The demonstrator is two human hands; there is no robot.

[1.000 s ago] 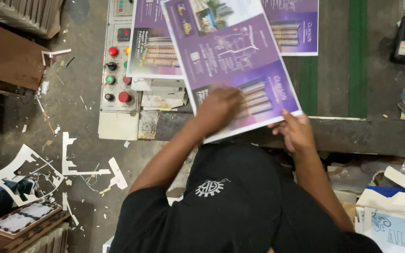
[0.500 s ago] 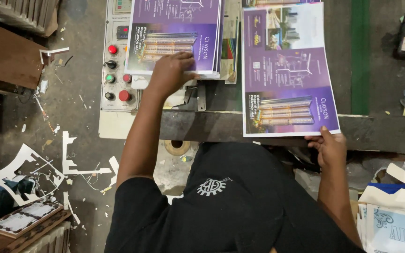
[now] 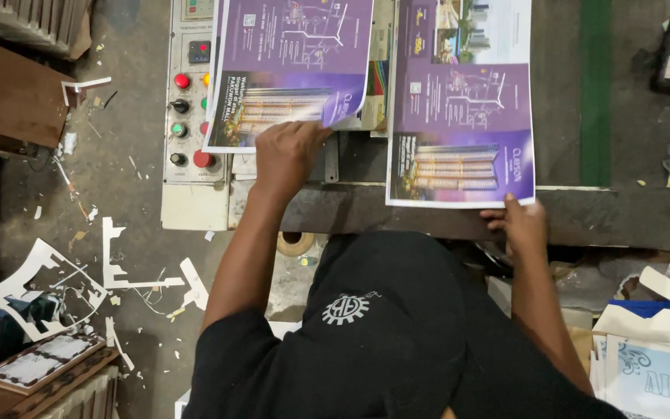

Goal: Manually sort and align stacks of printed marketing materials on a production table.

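two purple posters (image 3: 288, 70), two hands (image 3: 284, 155)

The person wears a black short-sleeved shirt with a white cogwheel emblem; arms bare.

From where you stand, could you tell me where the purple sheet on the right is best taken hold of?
Take the right purple sheet at its near bottom edge, coming from the person's side. That edge overhangs the dark bench edge, so fingers can slip under it; the rest lies flat. The right hand already touches that edge near the corner. The left hand is on the other sheet.
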